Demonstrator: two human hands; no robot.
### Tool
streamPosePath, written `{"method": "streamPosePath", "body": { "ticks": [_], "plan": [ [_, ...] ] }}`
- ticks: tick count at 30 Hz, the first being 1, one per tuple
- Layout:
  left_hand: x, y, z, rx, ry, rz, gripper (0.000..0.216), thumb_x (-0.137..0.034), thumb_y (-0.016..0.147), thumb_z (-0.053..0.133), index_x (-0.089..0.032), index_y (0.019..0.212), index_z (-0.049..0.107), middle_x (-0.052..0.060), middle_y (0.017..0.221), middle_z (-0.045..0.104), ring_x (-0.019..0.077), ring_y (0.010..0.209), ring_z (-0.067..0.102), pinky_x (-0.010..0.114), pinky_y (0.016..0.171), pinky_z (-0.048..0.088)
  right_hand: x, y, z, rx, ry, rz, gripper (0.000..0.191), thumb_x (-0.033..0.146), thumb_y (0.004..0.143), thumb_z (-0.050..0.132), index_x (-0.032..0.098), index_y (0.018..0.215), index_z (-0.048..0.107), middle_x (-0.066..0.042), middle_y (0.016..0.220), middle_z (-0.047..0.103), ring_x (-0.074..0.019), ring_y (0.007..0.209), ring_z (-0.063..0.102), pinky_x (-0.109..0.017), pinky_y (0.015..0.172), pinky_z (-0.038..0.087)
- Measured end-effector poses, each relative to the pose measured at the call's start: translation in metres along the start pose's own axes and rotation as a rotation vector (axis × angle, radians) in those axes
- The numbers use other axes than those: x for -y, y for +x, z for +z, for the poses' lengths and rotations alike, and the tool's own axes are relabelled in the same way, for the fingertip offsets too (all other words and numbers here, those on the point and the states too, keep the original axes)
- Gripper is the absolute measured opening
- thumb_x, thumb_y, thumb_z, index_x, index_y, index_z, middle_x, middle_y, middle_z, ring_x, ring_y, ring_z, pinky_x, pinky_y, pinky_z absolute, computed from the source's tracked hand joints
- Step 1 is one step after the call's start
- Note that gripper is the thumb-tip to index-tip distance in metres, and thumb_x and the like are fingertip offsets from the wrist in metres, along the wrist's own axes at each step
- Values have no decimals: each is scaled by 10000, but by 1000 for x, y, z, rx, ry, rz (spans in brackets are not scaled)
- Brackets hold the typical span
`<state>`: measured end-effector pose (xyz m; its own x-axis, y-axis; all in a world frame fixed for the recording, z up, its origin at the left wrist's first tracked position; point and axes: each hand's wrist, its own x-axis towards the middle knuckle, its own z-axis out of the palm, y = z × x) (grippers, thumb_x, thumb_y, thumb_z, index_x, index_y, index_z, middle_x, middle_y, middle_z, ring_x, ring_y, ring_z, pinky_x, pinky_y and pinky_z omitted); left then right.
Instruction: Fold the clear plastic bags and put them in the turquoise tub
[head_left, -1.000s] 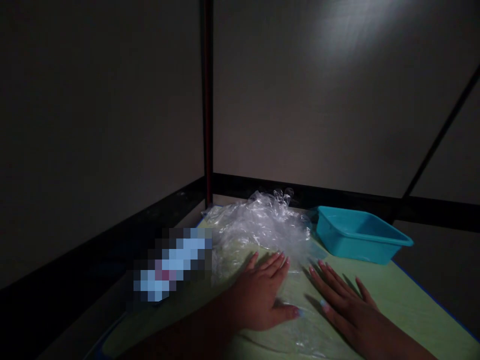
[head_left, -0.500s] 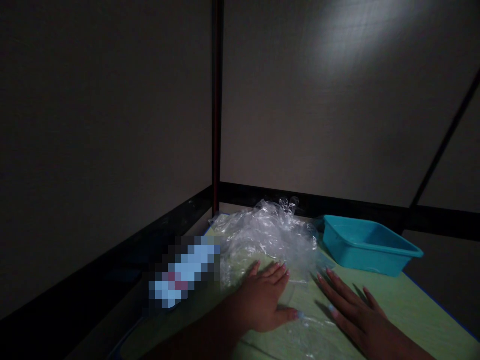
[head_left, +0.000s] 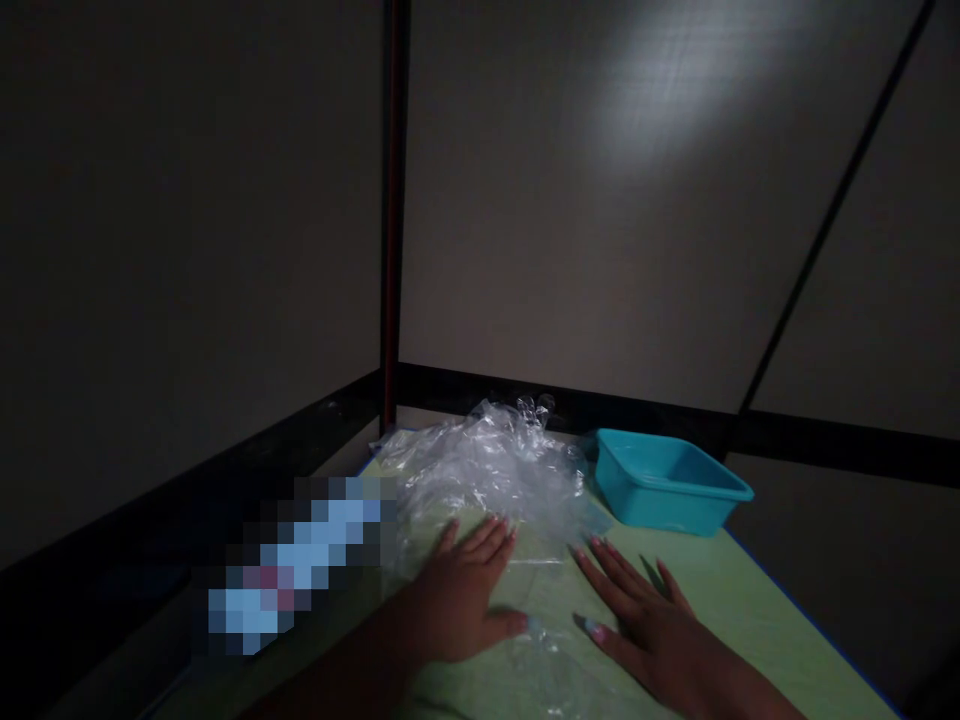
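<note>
My left hand (head_left: 457, 600) lies palm down with its fingers spread on a clear plastic bag (head_left: 536, 585), which is laid out flat. To its right, my right hand (head_left: 649, 620) is also palm down, its fingers apart at the bag's right side; whether the palm presses on the bag I cannot tell. Just beyond my fingertips rises a crumpled heap of clear plastic bags (head_left: 499, 465). More thin, shiny plastic (head_left: 551, 670) lies between my wrists, its lower end cut off by the frame.
A turquoise plastic basin (head_left: 667, 508) stands at the back right of the green-covered table (head_left: 757, 610). Along the table's left edge is a pixelated light-blue shape (head_left: 300, 560). Dark wall panels (head_left: 562, 250) meet in a corner behind the table.
My view has turned to the right, so everything sits further left in the picture. Both hands keep nearly the same place on the plastic.
</note>
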<state>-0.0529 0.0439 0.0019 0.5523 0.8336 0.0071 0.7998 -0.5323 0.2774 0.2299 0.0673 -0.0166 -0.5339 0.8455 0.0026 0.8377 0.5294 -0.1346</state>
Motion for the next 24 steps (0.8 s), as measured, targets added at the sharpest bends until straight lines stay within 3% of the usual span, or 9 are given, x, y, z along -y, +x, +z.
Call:
{"method": "streamPosePath", "body": {
  "ticks": [9,16,20,24],
  "plan": [
    [21,15,-2,-343,197,-248,567,-442,918,367,-179,1416,305,121,1500,209,290,1388,127,604,1057,135,-3,-9,-11,58,37,1,704,665,864,320,375,1430,19,-53,1511,21,-300,1380,32,-654,1030,-22],
    [21,18,1,-425,211,-194,423,-354,907,399,-196,1288,496,86,1453,355,251,1374,212,493,1055,263,-8,-11,-13,74,57,-18,716,660,863,335,363,1433,21,-53,1512,11,-300,1381,9,-649,1033,-22],
    [22,18,-6,-521,237,-206,336,-253,878,424,-187,1154,604,79,1321,521,259,1322,313,449,1049,302,-7,-9,-14,31,56,7,645,636,893,272,375,1433,35,-30,1513,12,-267,1386,22,-629,1047,2],
    [24,17,-12,-565,225,-201,309,-196,849,419,-215,1074,630,59,1214,571,261,1257,368,428,1023,338,-4,-7,-16,61,69,-5,670,656,879,283,371,1434,39,-41,1513,6,-264,1387,11,-632,1040,-11]
  ]
}}
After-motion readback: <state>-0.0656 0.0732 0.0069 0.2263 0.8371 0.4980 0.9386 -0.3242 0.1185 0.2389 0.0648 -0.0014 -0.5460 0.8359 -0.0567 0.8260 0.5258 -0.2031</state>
